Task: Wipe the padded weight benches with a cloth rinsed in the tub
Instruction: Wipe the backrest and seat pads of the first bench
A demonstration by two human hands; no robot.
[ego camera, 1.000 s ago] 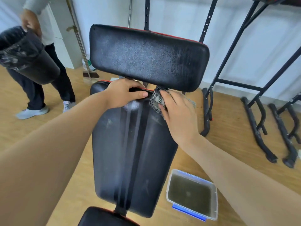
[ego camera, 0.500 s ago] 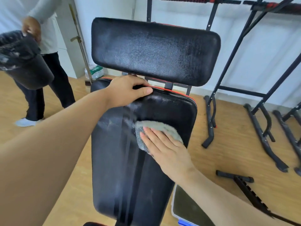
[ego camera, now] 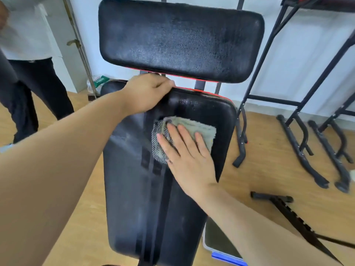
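Note:
A black padded bench back pad (ego camera: 146,198) runs down the middle of the view, with a wider black head pad (ego camera: 180,39) above it. My right hand (ego camera: 188,156) presses a grey-green cloth (ego camera: 199,129) flat on the upper part of the back pad, fingers straight. My left hand (ego camera: 148,93) grips the top left edge of the same pad, fingers curled over its red-trimmed rim. The tub (ego camera: 217,240) of murky water stands on the floor at the bench's lower right, mostly hidden by my right forearm.
A person in dark trousers (ego camera: 28,96) stands at the far left. Black rack frames (ego camera: 299,139) stand along the right wall, and a black bar (ego camera: 288,210) lies on the wooden floor. A broom handle (ego camera: 78,47) leans at the back left.
My right hand slid the cloth from the pad's top edge down onto its surface, then a little right and up. The left hand kept its grip. The person at left stepped further out of view.

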